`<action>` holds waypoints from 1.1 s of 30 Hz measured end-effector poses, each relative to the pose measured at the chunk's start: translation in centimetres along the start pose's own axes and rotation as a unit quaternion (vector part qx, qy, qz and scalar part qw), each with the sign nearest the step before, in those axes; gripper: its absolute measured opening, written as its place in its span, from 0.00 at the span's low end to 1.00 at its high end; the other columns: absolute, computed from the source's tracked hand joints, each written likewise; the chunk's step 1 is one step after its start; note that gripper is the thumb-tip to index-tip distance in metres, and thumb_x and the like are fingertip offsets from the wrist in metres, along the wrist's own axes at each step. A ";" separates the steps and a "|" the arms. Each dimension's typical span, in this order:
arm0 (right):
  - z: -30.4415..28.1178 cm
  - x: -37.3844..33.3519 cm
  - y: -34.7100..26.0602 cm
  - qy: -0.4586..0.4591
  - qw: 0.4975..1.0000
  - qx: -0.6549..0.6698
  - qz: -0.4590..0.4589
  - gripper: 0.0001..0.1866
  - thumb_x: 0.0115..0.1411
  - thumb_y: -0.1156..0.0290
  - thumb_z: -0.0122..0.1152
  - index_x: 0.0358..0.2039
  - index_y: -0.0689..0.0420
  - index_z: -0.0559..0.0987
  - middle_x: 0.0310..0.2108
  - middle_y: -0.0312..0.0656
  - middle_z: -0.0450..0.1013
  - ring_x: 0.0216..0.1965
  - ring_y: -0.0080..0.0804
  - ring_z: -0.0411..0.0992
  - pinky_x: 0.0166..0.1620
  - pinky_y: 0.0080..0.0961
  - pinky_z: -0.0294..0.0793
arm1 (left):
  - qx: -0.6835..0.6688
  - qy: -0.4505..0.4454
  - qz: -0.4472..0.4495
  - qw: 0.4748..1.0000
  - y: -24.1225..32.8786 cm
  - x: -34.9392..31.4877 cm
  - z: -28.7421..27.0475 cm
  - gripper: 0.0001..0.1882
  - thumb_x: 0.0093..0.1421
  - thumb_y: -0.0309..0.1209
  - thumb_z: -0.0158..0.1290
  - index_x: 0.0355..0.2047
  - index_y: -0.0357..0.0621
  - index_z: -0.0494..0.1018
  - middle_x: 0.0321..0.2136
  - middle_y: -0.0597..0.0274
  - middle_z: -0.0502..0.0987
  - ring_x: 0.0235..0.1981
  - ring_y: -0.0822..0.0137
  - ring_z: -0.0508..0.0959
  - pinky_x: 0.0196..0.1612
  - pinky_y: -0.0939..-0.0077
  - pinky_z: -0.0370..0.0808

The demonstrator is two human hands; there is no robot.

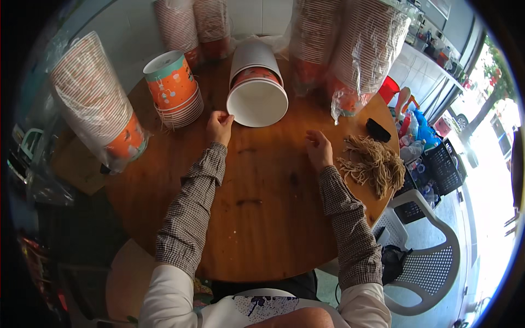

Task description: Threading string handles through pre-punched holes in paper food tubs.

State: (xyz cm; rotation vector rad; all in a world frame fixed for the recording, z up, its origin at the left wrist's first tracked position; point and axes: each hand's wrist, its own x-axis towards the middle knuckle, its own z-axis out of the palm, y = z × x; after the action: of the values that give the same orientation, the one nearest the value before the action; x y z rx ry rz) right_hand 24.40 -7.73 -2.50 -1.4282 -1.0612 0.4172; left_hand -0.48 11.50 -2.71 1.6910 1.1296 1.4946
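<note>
Paper buckets (261, 101) lie nested on their side at the table's middle, a white opening facing me and a band of orange print showing behind its rim. At the left of that rim my left hand (220, 127) is closed, thumb and fingers pinching its edge. Over bare wood to the right, my right hand (319, 149) holds nothing, its fingers loosely bent and apart. Left of the nested buckets, a short stack of orange paper buckets (174, 90) stands upside down. A bundle of tan string (374, 164) lies right of my right hand.
Tall plastic-wrapped bucket stacks stand at left (98, 98), back (178, 30) and right (367, 49) of the round wooden table (257, 218). A black object (378, 130) sits by the string. Beyond the right edge are a grey plastic chair (432, 262) and a black crate (444, 167).
</note>
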 end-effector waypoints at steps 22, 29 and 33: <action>6.9 7.9 -1.5 0.032 0.997 -0.003 -0.067 0.15 0.52 0.75 0.59 0.41 0.57 0.71 0.27 0.42 0.73 0.29 0.35 0.73 0.36 0.28 0.73 | 0.073 -0.081 0.004 0.994 -0.5 0.5 0.4 0.22 0.54 0.26 0.55 0.49 0.34 0.66 0.38 0.58 0.76 0.39 0.66 0.77 0.39 0.74 0.76; 4.1 7.0 0.2 -0.103 0.960 0.235 -0.112 0.39 0.56 0.74 0.60 0.67 0.52 0.56 0.52 0.44 0.71 0.52 0.28 0.69 0.51 0.24 0.70 | -0.111 -0.149 -0.062 0.981 3.7 -2.8 1.4 0.26 0.56 0.22 0.51 0.57 0.36 0.62 0.45 0.53 0.74 0.45 0.64 0.75 0.41 0.73 0.79; 3.3 5.5 -3.1 -0.158 0.960 0.230 0.000 0.28 0.63 0.52 0.55 0.54 0.62 0.71 0.45 0.43 0.75 0.47 0.29 0.72 0.47 0.29 0.73 | -0.100 -0.111 -0.081 0.985 5.9 -4.8 -1.8 0.22 0.59 0.25 0.48 0.55 0.35 0.65 0.47 0.57 0.73 0.48 0.64 0.72 0.52 0.72 0.67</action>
State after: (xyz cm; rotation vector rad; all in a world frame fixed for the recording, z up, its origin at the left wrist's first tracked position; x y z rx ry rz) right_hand 23.55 -1.99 1.58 -0.9643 -1.1251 0.8547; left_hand -1.06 4.39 0.51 1.5462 0.9403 1.2403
